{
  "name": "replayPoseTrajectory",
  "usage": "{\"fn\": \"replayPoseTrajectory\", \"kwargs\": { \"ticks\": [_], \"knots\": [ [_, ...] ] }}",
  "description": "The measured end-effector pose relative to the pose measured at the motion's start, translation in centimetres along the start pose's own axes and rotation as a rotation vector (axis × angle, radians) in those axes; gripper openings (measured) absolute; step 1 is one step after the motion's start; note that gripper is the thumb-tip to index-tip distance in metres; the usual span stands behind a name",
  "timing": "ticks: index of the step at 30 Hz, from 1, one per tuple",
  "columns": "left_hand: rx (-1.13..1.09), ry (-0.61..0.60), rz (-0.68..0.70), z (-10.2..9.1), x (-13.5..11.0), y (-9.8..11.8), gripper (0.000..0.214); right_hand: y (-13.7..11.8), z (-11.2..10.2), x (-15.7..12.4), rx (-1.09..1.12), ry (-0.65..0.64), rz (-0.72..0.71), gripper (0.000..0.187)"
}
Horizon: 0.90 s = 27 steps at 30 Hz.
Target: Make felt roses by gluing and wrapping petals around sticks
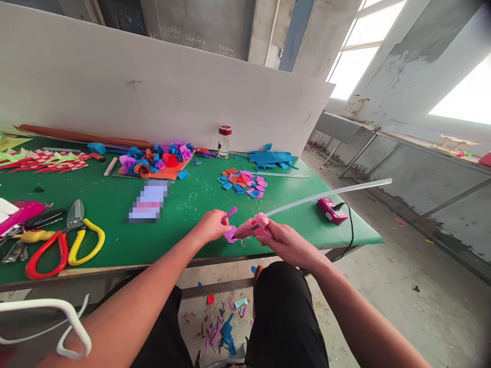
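Observation:
My right hand is closed round a pink hot glue gun. A long clear glue stick juts from its back end toward the right. The nozzle points left and meets, or nearly meets, a purple paper piece. My left hand pinches this purple piece, and a narrow purple strip sticks up from the same fingers. Just beyond both hands lies a pile of cut petals in blue, orange and purple.
Finished paper flowers sit at the back, left of a red-lidded jar. Red-and-yellow scissors and other tools are at the left. A magenta power box with a black cord stands near the right edge. A white board rises behind the table.

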<state>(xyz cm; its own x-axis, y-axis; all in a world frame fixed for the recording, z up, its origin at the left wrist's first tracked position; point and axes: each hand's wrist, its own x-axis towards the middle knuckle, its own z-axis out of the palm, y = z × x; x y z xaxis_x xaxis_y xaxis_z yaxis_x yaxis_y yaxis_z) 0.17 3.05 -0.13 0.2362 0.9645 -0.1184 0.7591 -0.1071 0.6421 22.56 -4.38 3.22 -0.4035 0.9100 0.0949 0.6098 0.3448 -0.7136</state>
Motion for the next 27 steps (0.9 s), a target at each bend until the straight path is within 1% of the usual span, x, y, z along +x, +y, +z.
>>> {"fn": "replayPoseTrajectory", "kwargs": {
  "ticks": [4,8,13,19,27],
  "knots": [
    [0.013,-0.011,0.007,0.01,0.08,-0.03,0.013,-0.17,0.03,0.03,-0.002,-0.001,-0.004,0.015],
    [0.022,-0.012,0.010,-0.06,0.03,0.05,0.013,-0.41,-0.02,0.01,-0.057,-0.025,0.008,0.017],
    [0.040,-0.015,0.012,-0.06,-0.02,0.10,0.012,-0.22,0.21,0.09,-0.057,-0.039,0.013,0.017],
    [0.067,-0.024,0.018,-0.11,0.05,0.00,0.011,-0.55,0.08,0.07,-0.125,-0.091,0.034,0.018],
    [0.072,-0.027,0.021,-0.01,0.16,-0.11,0.012,-0.57,-0.22,0.11,-0.190,-0.096,0.044,0.021]
  ]
}}
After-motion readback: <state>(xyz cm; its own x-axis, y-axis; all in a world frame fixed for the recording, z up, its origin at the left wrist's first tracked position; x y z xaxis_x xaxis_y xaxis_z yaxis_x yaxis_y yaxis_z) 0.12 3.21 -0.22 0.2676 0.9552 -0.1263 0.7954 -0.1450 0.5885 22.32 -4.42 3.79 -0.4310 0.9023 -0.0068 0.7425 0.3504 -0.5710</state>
